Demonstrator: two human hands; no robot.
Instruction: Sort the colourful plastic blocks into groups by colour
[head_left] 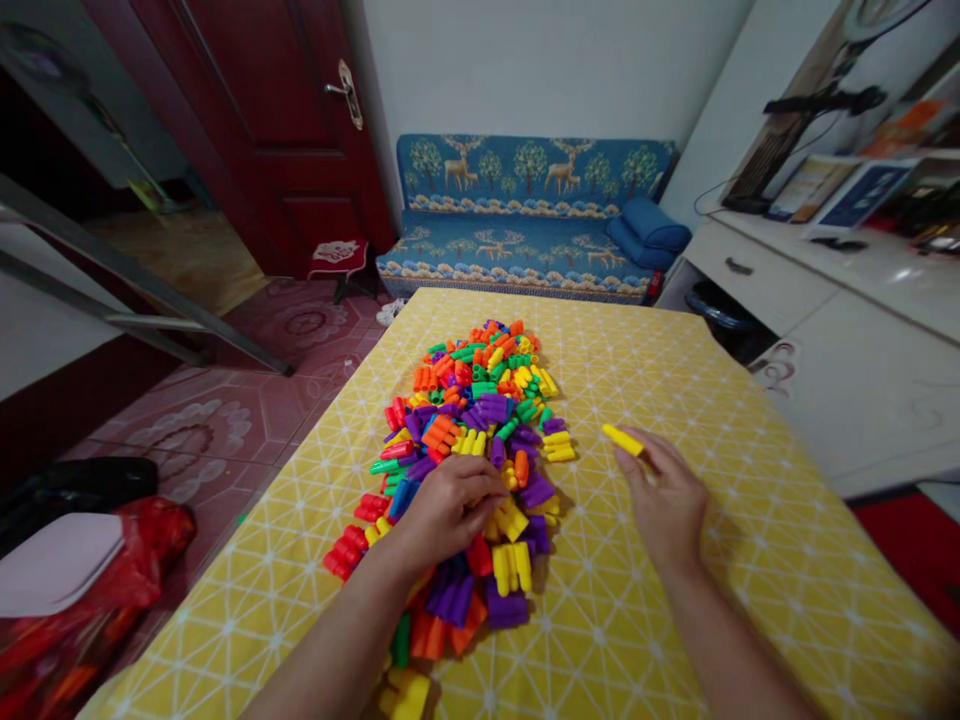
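Note:
My right hand (667,500) is raised over the right half of the table, its thumb and fingers pinching a yellow bullet-shaped plastic building block (622,440). Over the near part of a long heap of colourful plastic building blocks (491,408), my left hand (454,505) is closed, fingers curled down at a yellow building block (510,520). The fingers partly cover that piece. Around it lie another yellow block (512,568), purple blocks (451,592) and red blocks (345,552). My left forearm hides some of the near end of the heap.
The table has a yellow patterned cloth (600,600). Beyond it stands a blue sofa (510,240), with a small red stool (339,255) near the dark red door (277,110). A white cabinet (780,290) stands at right; bags (161,540) lie on the floor at left.

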